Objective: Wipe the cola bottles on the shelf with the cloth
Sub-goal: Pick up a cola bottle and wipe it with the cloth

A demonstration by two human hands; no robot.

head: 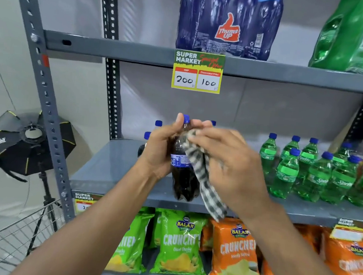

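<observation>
Left hand [161, 148] grips cola bottle [184, 172]; right hand [229, 161] presses cloth [205, 179].

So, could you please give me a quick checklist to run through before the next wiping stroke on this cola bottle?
1. Left hand grips the cola bottle near its neck: ok.
2. Bottle lifted off the shelf, upright: ok.
3. Right hand holds the checked cloth against the bottle's upper side: ok.
4. Blue cap on: ok; whether tight, cannot tell.
5. Loose cloth tail hangs below the shelf edge, near the snack bags: not ok.
6. Other cola bottles behind already wiped: cannot tell.
</observation>
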